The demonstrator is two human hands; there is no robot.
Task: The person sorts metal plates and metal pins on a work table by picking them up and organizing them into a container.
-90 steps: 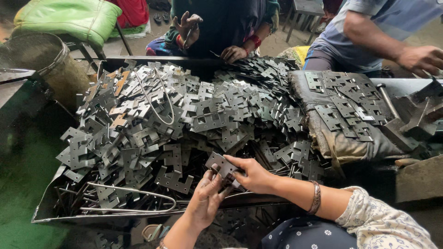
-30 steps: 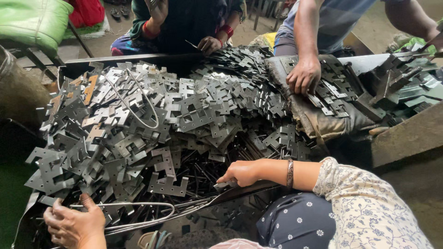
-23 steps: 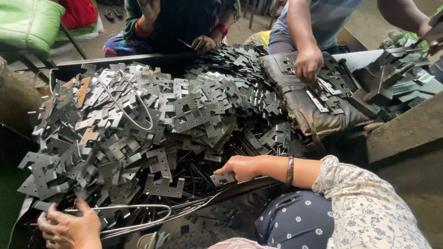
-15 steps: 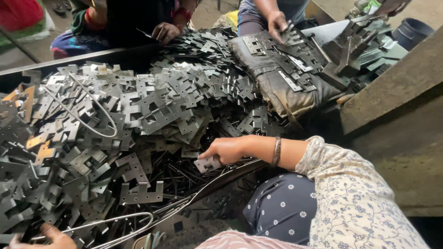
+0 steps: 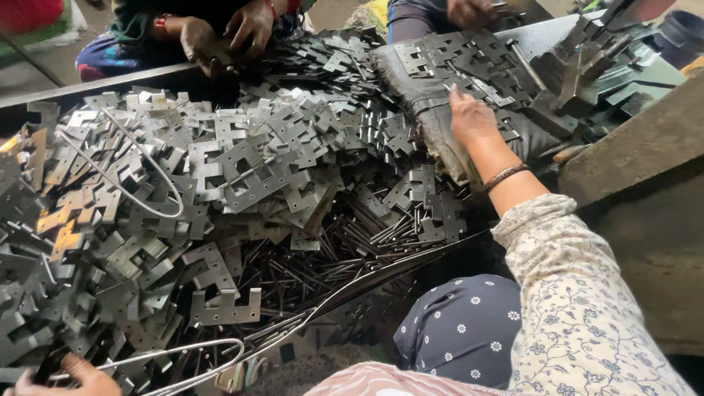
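Note:
A big heap of flat grey metal plates [image 5: 242, 169] with notched, bracket-like shapes fills a shallow metal tray [image 5: 95, 81]. My right hand [image 5: 473, 117] reaches far forward and lies palm down on a dark sack [image 5: 433, 125] covered with more plates, fingers stretched out. A dark bangle [image 5: 506, 176] sits on that wrist. My left hand [image 5: 77, 374] shows only partly at the bottom left corner, resting on plates beside a bent wire loop [image 5: 183, 352]. Its fingers are mostly cut off by the frame edge.
Thin dark metal rods [image 5: 330, 257] lie under the plates near the tray's front. Another wire loop [image 5: 125, 183] lies on the heap. Other people's hands [image 5: 246, 26] work at the far edge, and one more hand [image 5: 469, 11] at the top right. A slanted wooden board [image 5: 645, 147] stands on the right.
My right hand has left the tray's front edge and moved forward and right onto the plate-covered sack. My left hand has slipped lower, toward the frame's bottom corner. The view swung left.

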